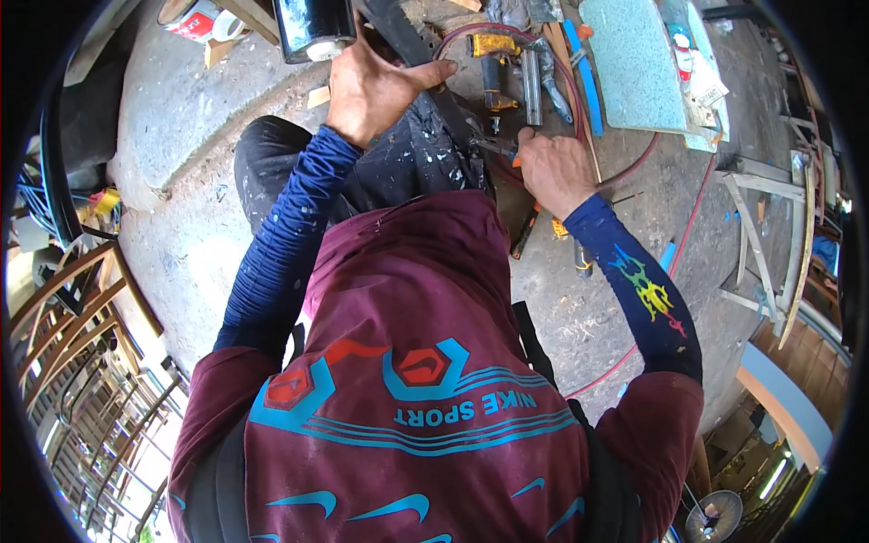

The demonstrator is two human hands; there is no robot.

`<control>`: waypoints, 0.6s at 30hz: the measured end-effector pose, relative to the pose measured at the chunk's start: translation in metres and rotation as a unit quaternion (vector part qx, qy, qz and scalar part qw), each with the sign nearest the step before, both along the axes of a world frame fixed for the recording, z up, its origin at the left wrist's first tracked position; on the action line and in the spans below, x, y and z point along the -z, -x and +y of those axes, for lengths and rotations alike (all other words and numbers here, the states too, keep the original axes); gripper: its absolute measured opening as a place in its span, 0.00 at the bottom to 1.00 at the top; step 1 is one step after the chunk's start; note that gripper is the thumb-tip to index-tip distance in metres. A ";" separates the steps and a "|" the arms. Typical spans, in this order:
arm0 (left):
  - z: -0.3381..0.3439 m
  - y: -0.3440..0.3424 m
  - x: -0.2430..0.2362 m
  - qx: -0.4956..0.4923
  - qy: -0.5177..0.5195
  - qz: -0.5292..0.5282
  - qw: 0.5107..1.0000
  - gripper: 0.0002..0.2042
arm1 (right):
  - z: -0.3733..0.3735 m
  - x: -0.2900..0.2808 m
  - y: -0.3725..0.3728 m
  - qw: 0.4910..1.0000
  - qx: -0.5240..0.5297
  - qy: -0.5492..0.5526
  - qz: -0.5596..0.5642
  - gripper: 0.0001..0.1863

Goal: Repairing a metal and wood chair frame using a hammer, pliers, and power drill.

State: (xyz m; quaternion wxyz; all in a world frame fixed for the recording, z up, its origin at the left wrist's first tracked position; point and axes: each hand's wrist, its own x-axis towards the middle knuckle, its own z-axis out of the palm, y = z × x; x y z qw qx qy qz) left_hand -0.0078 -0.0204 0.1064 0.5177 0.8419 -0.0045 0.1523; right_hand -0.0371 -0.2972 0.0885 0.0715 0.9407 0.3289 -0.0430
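Observation:
A long dark bar [398, 32] slants down from the top edge across my lap. My left hand [362, 95] is on it, thumb stretched across the bar and fingers mostly hidden behind it. Beside this hand is a glossy black cylinder [314, 25] with a pale end piece. My right hand [557, 170] is closed round a hand tool [496, 146] with an orange grip and a thin metal end. The tool's metal end reaches the lower part of the bar by my paint-spotted trousers; its exact kind is unclear.
On the concrete floor ahead lie a yellow and black power tool [493, 72], a metal channel [531, 86] and a blue strip [582, 77]. A red hose [692, 213] curves along the right. A speckled pale board [634, 63] lies far right. Wooden frames [90, 299] stand left.

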 end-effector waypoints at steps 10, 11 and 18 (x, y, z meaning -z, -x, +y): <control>0.002 0.004 0.012 -0.065 0.028 -0.030 0.997 0.24 | -0.004 0.024 0.016 0.958 0.179 -0.116 0.191 0.25; 0.005 0.001 0.020 -0.091 0.090 -0.050 0.990 0.24 | -0.007 0.049 0.030 0.921 0.219 -0.218 0.236 0.32; -0.020 0.002 0.056 -0.125 0.121 0.123 0.977 0.40 | -0.021 0.100 0.102 0.630 0.341 -0.606 0.345 0.23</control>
